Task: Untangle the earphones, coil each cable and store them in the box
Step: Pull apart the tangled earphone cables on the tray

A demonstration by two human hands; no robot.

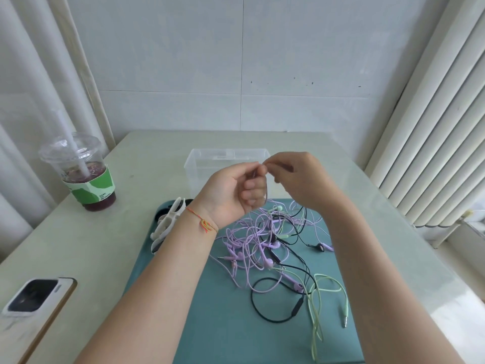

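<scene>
Your left hand (236,190) and right hand (296,177) pinch one thin cable above the tangled earphones (267,248). Draw it out slowly; the box (194,164) waits behind.

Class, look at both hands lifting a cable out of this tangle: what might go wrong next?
1. The left hand and right hand pinch one purple cable that runs down into the tangle; pulling may tighten knots.
2. The rising pile might drag the green cable off the mat.
3. A left elbow swing could hit the drink cup.
</scene>
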